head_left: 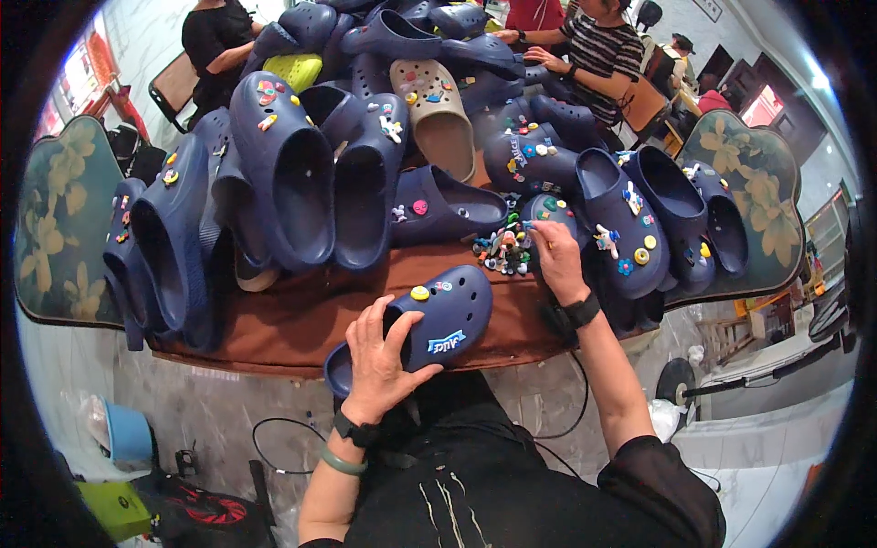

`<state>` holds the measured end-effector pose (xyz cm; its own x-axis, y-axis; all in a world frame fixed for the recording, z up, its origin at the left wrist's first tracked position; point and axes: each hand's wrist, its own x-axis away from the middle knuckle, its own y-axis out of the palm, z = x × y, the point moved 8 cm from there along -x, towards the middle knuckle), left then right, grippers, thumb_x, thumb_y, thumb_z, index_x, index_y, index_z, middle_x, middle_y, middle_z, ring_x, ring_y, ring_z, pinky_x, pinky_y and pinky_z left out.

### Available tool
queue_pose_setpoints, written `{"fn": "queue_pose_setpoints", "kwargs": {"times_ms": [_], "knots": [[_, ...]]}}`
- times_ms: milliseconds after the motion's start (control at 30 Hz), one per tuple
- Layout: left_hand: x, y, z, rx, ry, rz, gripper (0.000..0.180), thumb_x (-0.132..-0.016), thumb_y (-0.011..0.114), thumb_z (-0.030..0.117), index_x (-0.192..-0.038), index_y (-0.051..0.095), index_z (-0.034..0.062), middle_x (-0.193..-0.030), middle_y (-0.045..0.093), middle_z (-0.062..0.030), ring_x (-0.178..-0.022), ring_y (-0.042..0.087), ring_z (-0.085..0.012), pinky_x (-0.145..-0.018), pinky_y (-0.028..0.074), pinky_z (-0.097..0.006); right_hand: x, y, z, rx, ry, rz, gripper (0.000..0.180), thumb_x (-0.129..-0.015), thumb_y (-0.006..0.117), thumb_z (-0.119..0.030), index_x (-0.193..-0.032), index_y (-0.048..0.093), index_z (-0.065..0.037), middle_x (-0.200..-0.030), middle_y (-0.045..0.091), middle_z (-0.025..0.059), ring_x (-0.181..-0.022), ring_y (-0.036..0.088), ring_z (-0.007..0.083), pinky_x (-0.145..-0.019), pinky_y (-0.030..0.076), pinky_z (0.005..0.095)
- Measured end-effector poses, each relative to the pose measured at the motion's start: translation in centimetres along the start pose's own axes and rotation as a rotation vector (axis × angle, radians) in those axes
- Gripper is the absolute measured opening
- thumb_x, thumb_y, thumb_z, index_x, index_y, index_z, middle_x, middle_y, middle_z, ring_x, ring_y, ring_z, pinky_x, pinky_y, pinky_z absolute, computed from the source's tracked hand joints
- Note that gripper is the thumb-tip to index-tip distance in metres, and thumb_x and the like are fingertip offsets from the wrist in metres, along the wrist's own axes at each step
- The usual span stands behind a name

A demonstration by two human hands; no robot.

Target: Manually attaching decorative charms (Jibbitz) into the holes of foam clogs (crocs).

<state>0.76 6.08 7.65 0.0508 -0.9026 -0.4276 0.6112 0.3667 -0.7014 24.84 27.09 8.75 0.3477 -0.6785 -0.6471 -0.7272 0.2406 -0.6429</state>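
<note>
A navy foam clog (468, 315) with round holes lies at the table's front edge, toe pointing away to the right. My left hand (376, 352) grips it around the heel opening, thumb along the near side. Its upper carries a yellow round charm (420, 293), a small colourful charm and a light-blue lettered charm (447, 342). Over a pile of small shoe charms (504, 248) at the back, my right hand (555, 256) is raised with thumb and forefinger pinched. A small bluish piece shows at those fingertips, too small to name for sure.
Many navy clogs stand left and right, such as a large charm-covered clog (292, 183). A beige clog (434, 114) leans on the heap behind. All rest on a brown cloth (274, 320). Other people work across the table. On the floor are a blue bucket (128, 432) and dark cables.
</note>
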Motion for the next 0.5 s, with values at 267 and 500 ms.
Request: {"fn": "queue_pose_setpoints", "kwargs": {"times_ms": [267, 500], "knots": [[-0.2, -0.2, 0.3, 0.000, 0.014, 0.021, 0.088, -0.054, 0.092, 0.030, -0.131, 0.052, 0.0209, -0.142, 0.039, -0.0163, -0.130, 0.039, -0.0377, -0.104, 0.031, -0.050, 5.7, 5.6, -3.7, -0.966, 0.755, -0.397, 0.021, -0.101, 0.058, -0.018, -0.109, 0.067, -0.001, -0.091, 0.065, -0.0050, -0.076, 0.055, 0.0023, -0.065, 0.045, 0.0207], [-0.3, 0.0, 0.1, 0.027, 0.021, 0.014, 0.089, -0.053, 0.092, 0.030, -0.132, 0.051, 0.0212, -0.141, 0.040, -0.0165, -0.130, 0.039, -0.0376, -0.103, 0.031, -0.050, 5.9, 6.0, -2.9, -0.846, 0.669, -0.322, 0.020, -0.102, 0.055, -0.018, -0.108, 0.065, -0.002, -0.085, 0.062, -0.0060, -0.072, 0.053, 0.0022, -0.063, 0.045, 0.0210]]}}
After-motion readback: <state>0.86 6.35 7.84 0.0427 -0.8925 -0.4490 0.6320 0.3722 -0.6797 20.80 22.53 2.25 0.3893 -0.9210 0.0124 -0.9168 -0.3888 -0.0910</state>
